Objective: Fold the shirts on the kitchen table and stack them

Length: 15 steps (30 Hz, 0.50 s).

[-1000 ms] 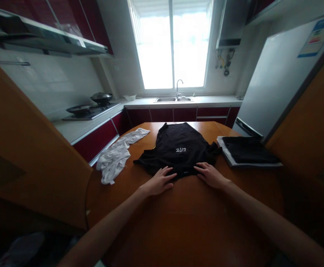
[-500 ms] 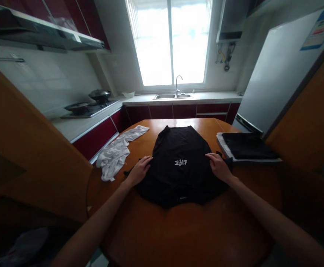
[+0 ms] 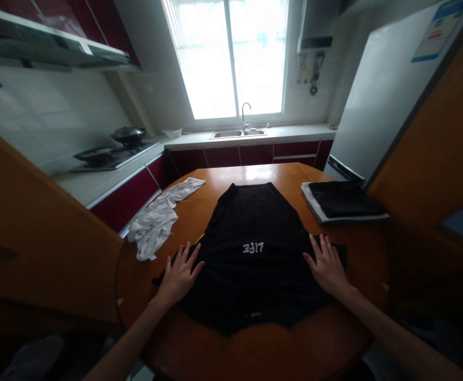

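A black T-shirt (image 3: 255,219) lies spread on the wooden table, its collar end toward me and its hem toward the window. White lettering on it reads upside down from here. My left hand (image 3: 179,275) rests flat with spread fingers on the shirt's left side, near the sleeve. On the opposite side my right hand (image 3: 327,264) lies with its fingers apart, over the cloth by the right sleeve. A bit of yellow shows at the shirt's left edge, just beyond my left fingertips.
A crumpled white garment (image 3: 157,214) lies on the table's left side. To the right sits a folded stack of black and white clothes (image 3: 344,200). The round wooden table (image 3: 251,352) extends toward me. Beyond are a sink (image 3: 239,133), a stove (image 3: 114,156) and a fridge (image 3: 378,95).
Both hands have gone from pinching the shirt's sides to lying flat with fingers spread. The shirt has come nearer to me, and its sleeves lie further out. The view has shifted slightly.
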### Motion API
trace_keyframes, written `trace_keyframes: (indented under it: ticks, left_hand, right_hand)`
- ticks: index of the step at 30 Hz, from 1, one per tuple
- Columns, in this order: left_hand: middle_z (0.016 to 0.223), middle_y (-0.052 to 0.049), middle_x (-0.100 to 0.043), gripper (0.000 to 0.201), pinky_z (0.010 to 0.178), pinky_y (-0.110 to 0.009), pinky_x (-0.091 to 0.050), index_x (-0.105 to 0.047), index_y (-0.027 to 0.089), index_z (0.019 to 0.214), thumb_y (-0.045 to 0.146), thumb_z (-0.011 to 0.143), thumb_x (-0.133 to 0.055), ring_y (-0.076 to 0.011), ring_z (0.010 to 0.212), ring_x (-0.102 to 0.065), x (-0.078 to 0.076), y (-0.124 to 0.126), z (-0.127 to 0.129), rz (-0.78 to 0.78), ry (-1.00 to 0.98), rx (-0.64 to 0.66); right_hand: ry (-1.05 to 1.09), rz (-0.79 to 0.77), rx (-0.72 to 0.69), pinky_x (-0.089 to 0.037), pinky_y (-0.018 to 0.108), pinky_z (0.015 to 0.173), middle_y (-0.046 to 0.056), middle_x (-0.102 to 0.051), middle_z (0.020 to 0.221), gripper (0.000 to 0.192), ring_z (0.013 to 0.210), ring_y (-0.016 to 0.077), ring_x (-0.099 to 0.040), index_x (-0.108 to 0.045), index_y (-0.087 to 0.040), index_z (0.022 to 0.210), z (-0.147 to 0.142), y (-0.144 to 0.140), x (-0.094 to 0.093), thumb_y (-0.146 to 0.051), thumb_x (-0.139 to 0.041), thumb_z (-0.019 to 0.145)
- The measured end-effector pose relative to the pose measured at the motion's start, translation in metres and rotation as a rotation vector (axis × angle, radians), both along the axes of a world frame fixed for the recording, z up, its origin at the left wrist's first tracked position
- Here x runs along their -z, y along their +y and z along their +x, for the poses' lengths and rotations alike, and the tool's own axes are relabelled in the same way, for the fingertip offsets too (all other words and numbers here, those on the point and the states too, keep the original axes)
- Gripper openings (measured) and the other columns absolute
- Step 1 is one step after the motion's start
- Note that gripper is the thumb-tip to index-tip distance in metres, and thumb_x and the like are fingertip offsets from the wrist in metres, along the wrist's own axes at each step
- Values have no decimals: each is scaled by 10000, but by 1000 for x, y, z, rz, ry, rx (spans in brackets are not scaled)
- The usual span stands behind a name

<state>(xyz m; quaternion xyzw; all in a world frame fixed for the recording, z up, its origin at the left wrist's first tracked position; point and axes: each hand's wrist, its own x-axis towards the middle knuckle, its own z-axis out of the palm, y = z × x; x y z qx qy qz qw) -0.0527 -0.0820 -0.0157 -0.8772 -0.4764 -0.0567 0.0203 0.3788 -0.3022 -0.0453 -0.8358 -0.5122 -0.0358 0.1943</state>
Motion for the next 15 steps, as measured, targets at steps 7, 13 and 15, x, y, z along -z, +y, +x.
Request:
trace_keyframes:
  ticks: [7,13,15]
  left_hand:
    - [1604,-275,-268,753,1047,-740,-279,-324,180,1581,607,966,-407,-549,1438,-269,0,-36,-3,-30,133,-152]
    - [1579,-188,-387,676,1147,-613,-289,-431,129,1526,516,972,-403,-426,1466,-313,-34,9,26,-33,-10,-99]
    - [1515,-193,-481,590,1179,-478,-317,-524,88,1448,411,965,-422,-335,1427,-417,-47,37,49,-29,-140,18]
  right_hand:
    - [-40,-136,158,-284,635,1117,293,-407,1528,784,1444,468,-317,-410,-97,1527,-3,-43,-5,-621,-366,945]
    - [-112,-198,157,-345,567,1100,230,-526,1451,655,1391,408,-425,-529,-123,1436,4,-38,-44,-565,-388,974]
    - [-97,-120,91,-345,517,1127,209,-496,1488,604,1411,367,-412,-545,-125,1414,9,-17,-57,-523,-396,986]
